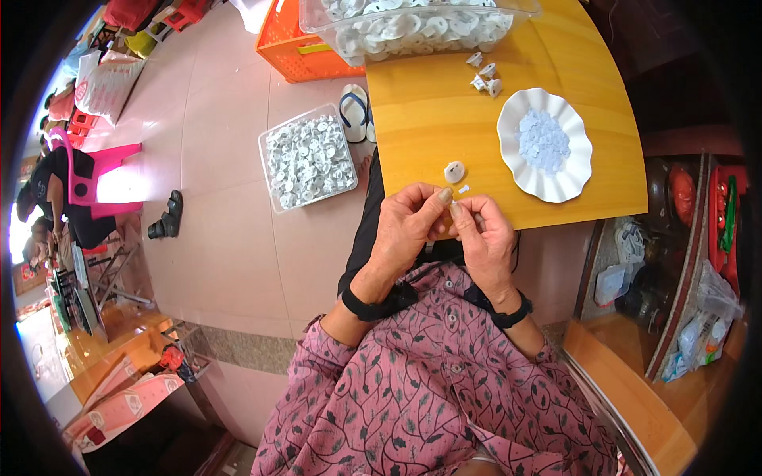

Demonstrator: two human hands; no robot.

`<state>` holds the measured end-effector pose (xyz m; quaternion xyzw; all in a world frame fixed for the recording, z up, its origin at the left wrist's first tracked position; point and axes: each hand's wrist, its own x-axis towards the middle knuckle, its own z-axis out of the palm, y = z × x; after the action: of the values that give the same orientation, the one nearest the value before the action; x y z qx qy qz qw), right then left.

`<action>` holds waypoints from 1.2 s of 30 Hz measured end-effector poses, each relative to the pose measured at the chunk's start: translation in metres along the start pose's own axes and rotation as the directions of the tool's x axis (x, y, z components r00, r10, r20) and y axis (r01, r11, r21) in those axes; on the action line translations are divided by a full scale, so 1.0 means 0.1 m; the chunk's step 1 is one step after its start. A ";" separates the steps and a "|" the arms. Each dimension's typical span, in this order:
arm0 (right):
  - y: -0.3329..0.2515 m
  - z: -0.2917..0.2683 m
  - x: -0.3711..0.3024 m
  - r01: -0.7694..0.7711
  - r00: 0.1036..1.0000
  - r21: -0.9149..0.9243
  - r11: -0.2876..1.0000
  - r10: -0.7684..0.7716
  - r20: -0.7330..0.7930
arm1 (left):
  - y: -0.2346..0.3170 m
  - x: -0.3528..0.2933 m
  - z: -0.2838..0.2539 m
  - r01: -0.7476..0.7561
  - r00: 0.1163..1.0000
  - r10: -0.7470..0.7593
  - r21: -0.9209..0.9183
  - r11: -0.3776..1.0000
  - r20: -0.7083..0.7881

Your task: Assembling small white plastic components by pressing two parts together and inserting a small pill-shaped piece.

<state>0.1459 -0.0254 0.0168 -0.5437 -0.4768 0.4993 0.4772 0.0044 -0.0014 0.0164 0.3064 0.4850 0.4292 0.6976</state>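
My left hand and my right hand meet at the near edge of the wooden table. Thumbs and fingertips of both are pinched together around something tiny and whitish, mostly hidden by the fingers. Just beyond them lies a round white plastic piece with small holes. A small white sliver rests beside it, close to my right fingertips. To the right stands a white scalloped plate, holding a heap of small pale-blue flakes.
Several white plastic pieces lie farther up the table, below a clear bin full of them. On the floor at left are another filled clear box, an orange crate, sandals and a pink chair with a seated person.
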 end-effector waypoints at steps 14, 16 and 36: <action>0.04 -0.14 0.09 0.003 0.992 0.049 0.999 0.003 -0.129 | -0.06 0.37 0.08 -0.375 0.801 0.597 0.809 0.452 0.038; 0.05 -0.16 0.10 0.032 0.989 0.036 0.999 -0.026 -0.146 | -0.06 0.41 0.10 -0.366 0.787 0.613 0.851 0.377 0.067; -0.01 -0.14 0.11 0.241 0.954 0.016 0.970 -0.234 -0.189 | -0.04 0.19 0.02 -0.146 0.964 0.150 -0.035 0.989 0.218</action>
<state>0.1604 -0.0148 0.0172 -0.5171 -0.4822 0.3947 0.5867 0.0101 0.0138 0.0063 0.3810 0.3763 0.4481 0.7159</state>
